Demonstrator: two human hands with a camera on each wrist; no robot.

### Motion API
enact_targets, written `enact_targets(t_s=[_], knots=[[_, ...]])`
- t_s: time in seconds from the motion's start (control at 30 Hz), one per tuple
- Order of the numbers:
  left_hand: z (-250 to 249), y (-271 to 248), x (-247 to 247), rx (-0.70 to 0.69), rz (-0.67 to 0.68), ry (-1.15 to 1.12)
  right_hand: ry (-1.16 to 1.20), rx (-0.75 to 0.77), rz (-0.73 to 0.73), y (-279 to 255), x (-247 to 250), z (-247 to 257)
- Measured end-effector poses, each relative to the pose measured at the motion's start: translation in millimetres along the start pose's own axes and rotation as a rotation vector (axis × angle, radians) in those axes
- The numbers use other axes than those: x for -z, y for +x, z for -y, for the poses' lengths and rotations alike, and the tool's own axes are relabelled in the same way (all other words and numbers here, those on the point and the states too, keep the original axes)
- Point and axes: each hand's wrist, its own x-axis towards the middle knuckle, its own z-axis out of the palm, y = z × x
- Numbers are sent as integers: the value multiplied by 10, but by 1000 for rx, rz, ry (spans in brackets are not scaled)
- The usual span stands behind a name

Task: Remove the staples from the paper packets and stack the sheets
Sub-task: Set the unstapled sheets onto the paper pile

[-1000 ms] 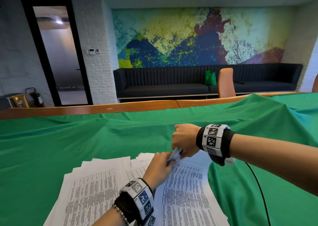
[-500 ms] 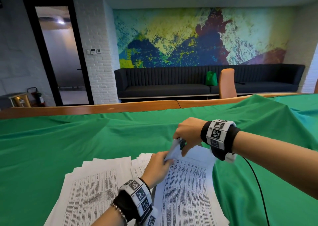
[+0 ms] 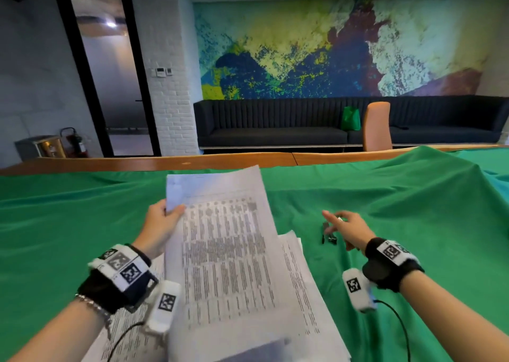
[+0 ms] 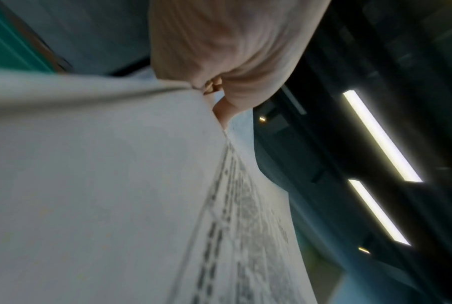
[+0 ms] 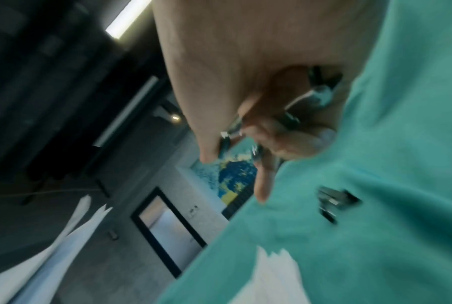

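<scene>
My left hand point(image 3: 172, 211) pinches the top left corner of a printed paper packet point(image 3: 228, 251) and holds it raised and tilted above the table. In the left wrist view the left hand's fingers point(image 4: 219, 92) clamp the blurred sheets point(image 4: 102, 185). My right hand point(image 3: 338, 221) hovers over the green cloth point(image 3: 82, 224), to the right of the packet. Its fingers point(image 5: 261, 131) curl around a black and metal staple remover point(image 5: 305, 96), with one finger stretched out. More printed sheets point(image 3: 303, 279) lie flat under the raised packet.
A small black and metal object point(image 3: 328, 235) lies on the cloth just left of my right hand. Another spread of sheets point(image 3: 132, 334) lies under my left wrist. A black cable point(image 3: 399, 323) trails from the right wrist. The cloth bulges at the right; the wooden table edge point(image 3: 165, 162) runs behind.
My left hand has lifted the packet off the pile. My right hand has drawn away to the right with the staple remover, down toward the cloth.
</scene>
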Motion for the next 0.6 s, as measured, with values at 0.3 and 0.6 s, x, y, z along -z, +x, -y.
enact_targets(t_s=[0.3,0.6], knots=[[1233,345,1029,329,-176,431,-429,-164,237,-82,-407,-574],[1027,129,928,280,-190,309,-524,-149,143,-87,-498,-557]])
